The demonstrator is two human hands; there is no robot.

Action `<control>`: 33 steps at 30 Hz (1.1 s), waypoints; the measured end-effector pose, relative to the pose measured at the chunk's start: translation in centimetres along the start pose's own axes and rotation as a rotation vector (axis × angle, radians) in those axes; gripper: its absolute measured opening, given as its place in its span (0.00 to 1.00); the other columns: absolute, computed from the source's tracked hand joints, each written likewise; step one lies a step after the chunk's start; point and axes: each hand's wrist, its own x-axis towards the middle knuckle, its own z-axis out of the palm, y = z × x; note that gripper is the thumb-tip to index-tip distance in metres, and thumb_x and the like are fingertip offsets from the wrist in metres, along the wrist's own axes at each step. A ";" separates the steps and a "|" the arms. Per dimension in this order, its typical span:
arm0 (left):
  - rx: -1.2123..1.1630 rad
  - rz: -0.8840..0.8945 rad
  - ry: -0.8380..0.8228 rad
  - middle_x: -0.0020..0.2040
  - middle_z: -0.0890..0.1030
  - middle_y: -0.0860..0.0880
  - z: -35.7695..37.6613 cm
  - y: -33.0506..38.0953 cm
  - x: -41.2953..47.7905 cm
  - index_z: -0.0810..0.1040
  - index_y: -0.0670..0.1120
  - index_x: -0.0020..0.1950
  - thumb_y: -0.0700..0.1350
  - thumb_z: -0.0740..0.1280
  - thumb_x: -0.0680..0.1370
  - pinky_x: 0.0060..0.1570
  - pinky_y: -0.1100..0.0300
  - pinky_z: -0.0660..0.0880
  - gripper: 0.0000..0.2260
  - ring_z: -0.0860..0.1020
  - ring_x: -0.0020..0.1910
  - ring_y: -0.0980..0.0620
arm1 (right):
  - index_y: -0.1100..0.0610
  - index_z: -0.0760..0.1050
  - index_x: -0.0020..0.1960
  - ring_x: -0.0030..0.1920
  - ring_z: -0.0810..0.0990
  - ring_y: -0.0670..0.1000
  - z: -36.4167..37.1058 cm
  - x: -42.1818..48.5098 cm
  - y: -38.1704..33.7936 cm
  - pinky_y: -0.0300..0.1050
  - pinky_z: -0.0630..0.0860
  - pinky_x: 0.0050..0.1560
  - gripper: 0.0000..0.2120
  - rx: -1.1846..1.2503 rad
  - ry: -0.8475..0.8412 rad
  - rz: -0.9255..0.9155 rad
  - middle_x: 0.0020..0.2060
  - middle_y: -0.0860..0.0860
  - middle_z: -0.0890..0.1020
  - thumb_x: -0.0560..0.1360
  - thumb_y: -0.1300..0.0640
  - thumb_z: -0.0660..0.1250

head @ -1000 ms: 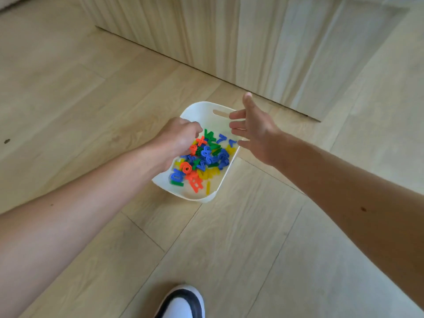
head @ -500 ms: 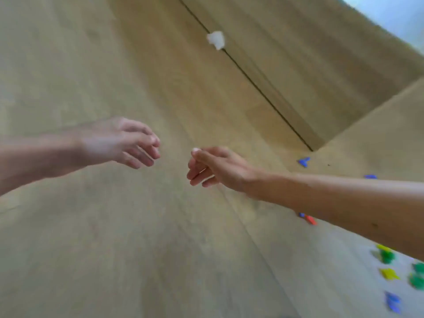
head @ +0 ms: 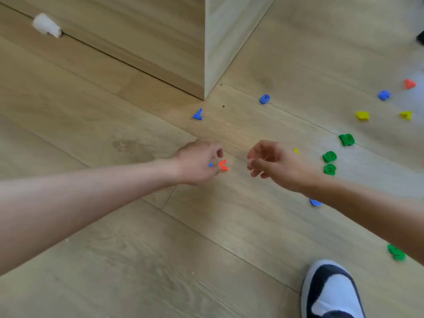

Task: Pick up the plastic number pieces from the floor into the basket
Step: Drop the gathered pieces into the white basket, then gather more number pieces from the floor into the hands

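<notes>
Several coloured plastic number pieces lie scattered on the wooden floor; the basket is out of view. My left hand (head: pixel 197 162) is down at the floor, its fingertips curled around an orange piece (head: pixel 223 165) and a small blue piece (head: pixel 210 165); a firm grip cannot be made out. My right hand (head: pixel 275 164) hovers beside it, fingers loosely curled and empty. Further off lie a blue piece (head: pixel 197 114) and a blue zero (head: pixel 264 99). To the right are a green ten (head: pixel 346 140), two green pieces (head: pixel 329 156) and a small yellow piece (head: pixel 296 150). A blue piece (head: pixel 315 202) is partly hidden by my right forearm.
A wooden cabinet corner (head: pixel 207 65) stands just beyond the hands. More pieces lie far right: blue (head: pixel 383 95), orange (head: pixel 409 84), yellow (head: pixel 362 115) and green (head: pixel 396 252). A white scrap (head: pixel 47 25) sits at the cabinet's base. My shoe (head: pixel 332 292) is bottom right.
The view swung away from the basket to the scattered pieces. Both hands left the basket and dropped toward the floor; my left hand now reaches the orange and blue pieces.
</notes>
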 end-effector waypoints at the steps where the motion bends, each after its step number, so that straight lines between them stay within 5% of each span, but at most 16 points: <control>1: 0.072 0.038 0.034 0.55 0.75 0.50 1.5 -0.2 0.5 0.74 0.49 0.57 0.46 0.67 0.74 0.50 0.55 0.73 0.12 0.74 0.57 0.48 | 0.54 0.76 0.47 0.40 0.84 0.48 0.3 0.4 0.7 0.54 0.80 0.47 0.02 -0.103 0.023 -0.045 0.41 0.50 0.84 0.75 0.58 0.68; 5: 0.331 0.165 0.131 0.58 0.71 0.47 4.3 -0.6 1.2 0.71 0.48 0.61 0.41 0.65 0.74 0.40 0.53 0.72 0.15 0.69 0.59 0.46 | 0.54 0.75 0.49 0.42 0.81 0.52 1.7 2.4 1.1 0.50 0.77 0.44 0.07 -0.327 0.060 -0.209 0.41 0.49 0.82 0.72 0.58 0.70; 9: 0.339 0.197 0.187 0.56 0.70 0.46 4.9 -1.6 1.4 0.69 0.47 0.65 0.39 0.57 0.77 0.40 0.54 0.71 0.16 0.69 0.58 0.46 | 0.53 0.73 0.48 0.42 0.79 0.51 3.2 5.2 0.4 0.49 0.75 0.43 0.10 -0.512 0.011 -0.330 0.43 0.48 0.78 0.69 0.58 0.71; 12: 0.228 0.229 0.225 0.56 0.72 0.45 5.1 -2.3 1.6 0.70 0.46 0.65 0.36 0.54 0.75 0.45 0.51 0.76 0.19 0.69 0.60 0.46 | 0.53 0.72 0.48 0.43 0.78 0.53 4.3 6.5 0.3 0.51 0.75 0.42 0.12 -0.578 -0.016 -0.389 0.43 0.47 0.78 0.68 0.53 0.71; 14: 0.128 0.250 0.275 0.53 0.74 0.44 5.1 -2.9 1.7 0.73 0.44 0.60 0.33 0.60 0.74 0.47 0.48 0.76 0.16 0.72 0.57 0.45 | 0.53 0.70 0.47 0.41 0.77 0.52 4.8 7.0 0.6 0.51 0.74 0.39 0.13 -0.580 -0.005 -0.424 0.42 0.47 0.77 0.68 0.51 0.71; 19: -0.140 0.297 0.359 0.41 0.74 0.51 3.8 -3.4 1.8 0.74 0.43 0.45 0.34 0.67 0.68 0.38 0.57 0.71 0.08 0.72 0.39 0.51 | 0.52 0.70 0.47 0.40 0.77 0.52 5.1 7.7 1.1 0.53 0.75 0.38 0.10 -0.571 0.006 -0.476 0.41 0.45 0.75 0.70 0.51 0.69; 23: -0.555 0.030 0.492 0.38 0.79 0.52 1.2 -3.4 2.5 0.75 0.46 0.43 0.35 0.64 0.69 0.35 0.64 0.76 0.07 0.78 0.37 0.56 | 0.52 0.76 0.46 0.39 0.77 0.53 5.1 7.7 0.8 0.53 0.76 0.39 0.06 -0.565 -0.027 -0.465 0.41 0.46 0.74 0.71 0.51 0.68; 28: -1.673 -0.456 0.453 0.35 0.78 0.43 -2.5 -4.6 6.2 0.72 0.41 0.43 0.27 0.52 0.73 0.29 0.62 0.77 0.13 0.79 0.31 0.49 | 0.50 0.78 0.41 0.35 0.77 0.44 3.8 6.2 0.7 0.40 0.73 0.37 0.03 -0.085 0.036 -0.247 0.37 0.45 0.79 0.68 0.54 0.70; 31: -1.935 -0.553 0.371 0.35 0.77 0.42 -3.4 -5.2 7.8 0.73 0.40 0.42 0.32 0.53 0.76 0.25 0.63 0.73 0.11 0.77 0.28 0.49 | 0.55 0.78 0.41 0.36 0.77 0.47 2.6 5.5 1.3 0.41 0.70 0.36 0.04 0.432 0.005 0.011 0.38 0.56 0.82 0.66 0.60 0.67; 33: -1.910 -0.560 0.325 0.33 0.74 0.44 -3.4 -5.4 9.0 0.72 0.41 0.41 0.37 0.56 0.78 0.21 0.64 0.68 0.09 0.73 0.25 0.51 | 0.59 0.75 0.44 0.39 0.80 0.52 1.6 5.3 2.0 0.44 0.73 0.38 0.09 0.726 -0.044 0.118 0.41 0.59 0.82 0.69 0.70 0.62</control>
